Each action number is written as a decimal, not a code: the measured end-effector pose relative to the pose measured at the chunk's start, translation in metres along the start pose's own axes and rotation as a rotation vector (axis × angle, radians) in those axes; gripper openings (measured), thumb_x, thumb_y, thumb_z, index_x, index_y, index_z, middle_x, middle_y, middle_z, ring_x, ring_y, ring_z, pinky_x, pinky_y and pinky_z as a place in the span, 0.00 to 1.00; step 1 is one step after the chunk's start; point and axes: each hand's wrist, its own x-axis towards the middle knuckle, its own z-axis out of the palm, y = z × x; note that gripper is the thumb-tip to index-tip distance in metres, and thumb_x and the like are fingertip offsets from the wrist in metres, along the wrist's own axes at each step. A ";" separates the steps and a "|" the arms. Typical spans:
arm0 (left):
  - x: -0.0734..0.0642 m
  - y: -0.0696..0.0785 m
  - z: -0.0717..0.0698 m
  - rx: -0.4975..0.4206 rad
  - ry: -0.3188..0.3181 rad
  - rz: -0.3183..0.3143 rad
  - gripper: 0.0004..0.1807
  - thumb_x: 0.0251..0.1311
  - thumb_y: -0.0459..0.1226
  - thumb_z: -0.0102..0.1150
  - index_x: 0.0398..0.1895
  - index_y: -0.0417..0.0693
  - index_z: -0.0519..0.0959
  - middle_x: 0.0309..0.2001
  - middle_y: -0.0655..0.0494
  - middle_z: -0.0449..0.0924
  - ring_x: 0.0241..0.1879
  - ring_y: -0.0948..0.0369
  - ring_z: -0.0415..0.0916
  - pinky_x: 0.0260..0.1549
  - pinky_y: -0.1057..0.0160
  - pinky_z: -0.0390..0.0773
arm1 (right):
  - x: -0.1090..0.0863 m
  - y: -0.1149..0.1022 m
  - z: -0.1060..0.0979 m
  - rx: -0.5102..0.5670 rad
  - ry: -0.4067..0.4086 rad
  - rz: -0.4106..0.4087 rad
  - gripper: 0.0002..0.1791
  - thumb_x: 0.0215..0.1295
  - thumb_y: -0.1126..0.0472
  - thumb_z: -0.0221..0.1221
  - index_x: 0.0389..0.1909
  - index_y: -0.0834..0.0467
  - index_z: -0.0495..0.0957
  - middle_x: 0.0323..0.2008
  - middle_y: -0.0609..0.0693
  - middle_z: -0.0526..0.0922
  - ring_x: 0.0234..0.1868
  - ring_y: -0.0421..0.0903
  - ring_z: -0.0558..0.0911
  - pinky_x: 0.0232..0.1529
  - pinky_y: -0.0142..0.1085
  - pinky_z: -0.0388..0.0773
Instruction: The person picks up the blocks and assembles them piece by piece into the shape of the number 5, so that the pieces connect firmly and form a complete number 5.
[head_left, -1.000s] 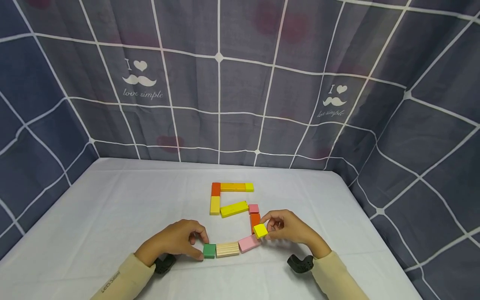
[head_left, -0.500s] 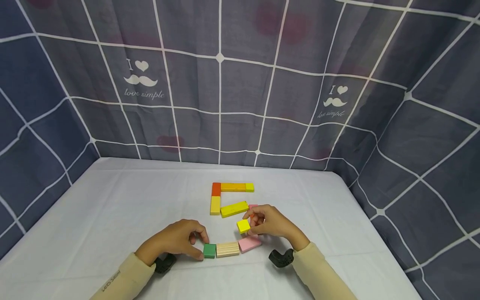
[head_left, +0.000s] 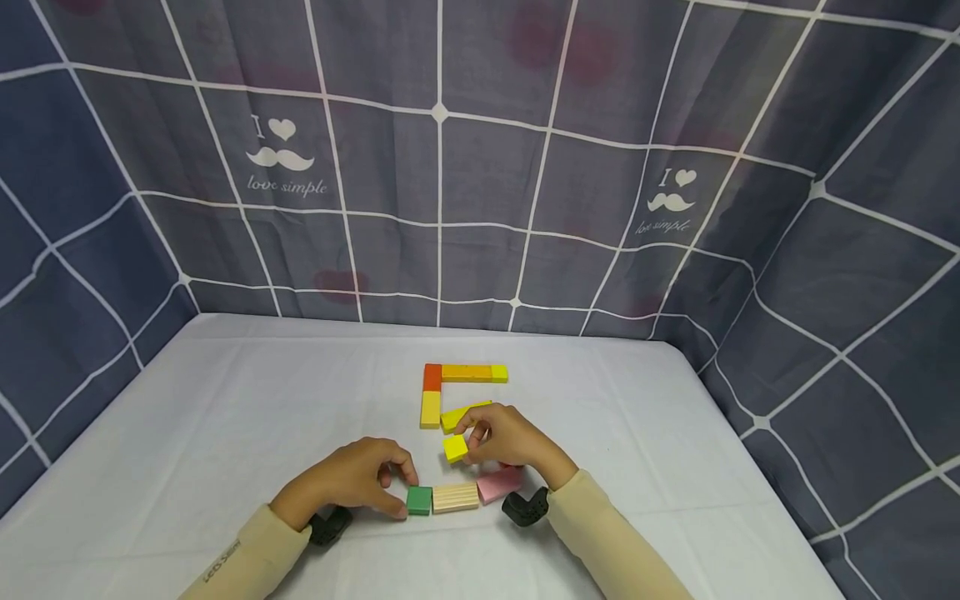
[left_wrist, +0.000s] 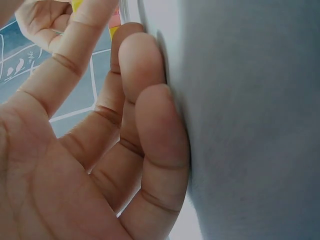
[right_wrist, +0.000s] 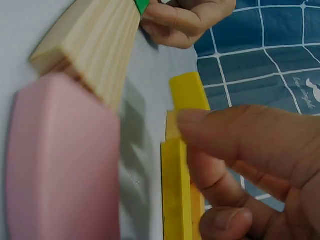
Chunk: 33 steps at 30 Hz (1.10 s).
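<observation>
My right hand pinches a small yellow block between thumb and fingertips, above the table. In the right wrist view that yellow block shows beyond the thumb tip. My left hand rests on the table, thumb and index finger at the near and far corners of a green block. Beside the green block lie a ridged plain wooden block and a pink block, in a row. A long yellow block lies behind, partly covered by my right hand.
Farther back, a red block, a yellow block, an orange-yellow bar and a small yellow-green block form an angled line. A white cloth covers the table. Dark checked curtains hang behind and on both sides.
My right hand has carried the yellow block leftward, from over the right end of the row to above the space behind the wooden block. The left hand has stayed at the green block.
</observation>
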 end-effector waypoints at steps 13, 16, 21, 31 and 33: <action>0.001 0.001 0.000 0.010 0.001 0.016 0.15 0.50 0.38 0.87 0.38 0.56 0.88 0.39 0.67 0.82 0.33 0.67 0.72 0.34 0.66 0.73 | 0.016 -0.016 0.016 -0.035 -0.031 0.085 0.17 0.54 0.74 0.77 0.39 0.55 0.84 0.22 0.44 0.82 0.26 0.39 0.76 0.29 0.31 0.71; 0.001 0.001 0.000 0.012 0.004 0.019 0.15 0.49 0.38 0.87 0.38 0.57 0.88 0.39 0.68 0.82 0.33 0.67 0.72 0.34 0.66 0.74 | 0.018 -0.016 0.020 -0.058 -0.036 0.093 0.17 0.54 0.74 0.78 0.39 0.55 0.84 0.22 0.44 0.81 0.25 0.39 0.76 0.29 0.30 0.72; 0.002 0.001 0.001 0.010 0.007 0.018 0.16 0.49 0.38 0.87 0.38 0.57 0.88 0.39 0.68 0.82 0.32 0.67 0.72 0.34 0.65 0.73 | 0.017 -0.017 0.019 -0.073 -0.059 0.083 0.18 0.55 0.75 0.76 0.43 0.56 0.86 0.23 0.44 0.81 0.25 0.39 0.76 0.29 0.30 0.72; 0.001 0.000 0.002 0.019 -0.001 -0.015 0.15 0.50 0.38 0.87 0.38 0.58 0.88 0.39 0.68 0.81 0.33 0.66 0.72 0.34 0.65 0.73 | -0.005 -0.010 -0.002 -0.011 -0.016 -0.090 0.14 0.68 0.67 0.71 0.54 0.62 0.87 0.30 0.42 0.80 0.28 0.38 0.73 0.32 0.31 0.71; 0.000 0.000 0.002 0.018 -0.005 -0.022 0.15 0.50 0.38 0.87 0.38 0.58 0.88 0.38 0.67 0.81 0.32 0.66 0.72 0.34 0.66 0.73 | -0.012 -0.006 -0.005 0.051 0.000 -0.114 0.14 0.71 0.65 0.69 0.54 0.63 0.87 0.31 0.41 0.80 0.25 0.38 0.72 0.29 0.30 0.70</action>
